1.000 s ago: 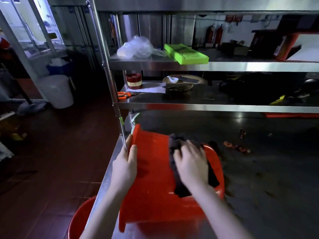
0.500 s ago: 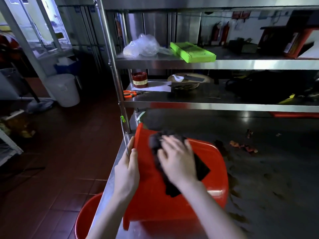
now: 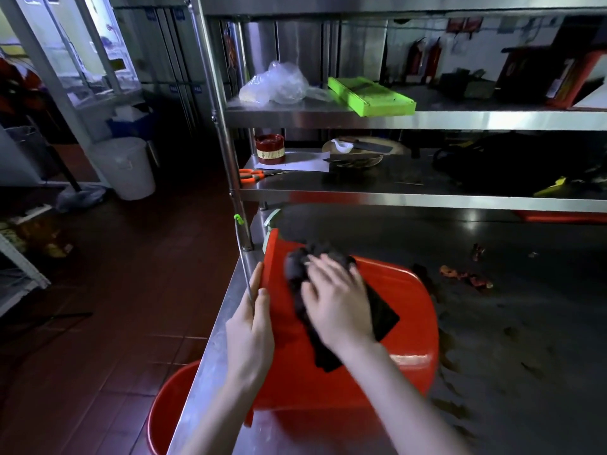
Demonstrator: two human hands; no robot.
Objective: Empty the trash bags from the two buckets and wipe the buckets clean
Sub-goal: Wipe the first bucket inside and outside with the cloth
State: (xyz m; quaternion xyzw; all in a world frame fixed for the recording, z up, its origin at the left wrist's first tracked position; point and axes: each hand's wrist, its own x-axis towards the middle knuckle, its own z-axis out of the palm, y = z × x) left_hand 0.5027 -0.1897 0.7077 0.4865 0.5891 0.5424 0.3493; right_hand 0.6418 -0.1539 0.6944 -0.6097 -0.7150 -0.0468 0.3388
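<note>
Right hand slid up, flat on black rag; left hand flat against glossy red bucket, overturned.

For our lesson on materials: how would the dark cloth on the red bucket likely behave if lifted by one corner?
The dark cloth would probably hang limp: it bunches under the right hand and drapes over the red bucket. It looks thin, so likely light. Whether it is wet cannot be told.

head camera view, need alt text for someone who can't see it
A person's right hand presses a dark cloth against a red bucket lying on its side on a steel counter, while the left hand rests on its edge. A second red bucket sits on the floor below.
</note>
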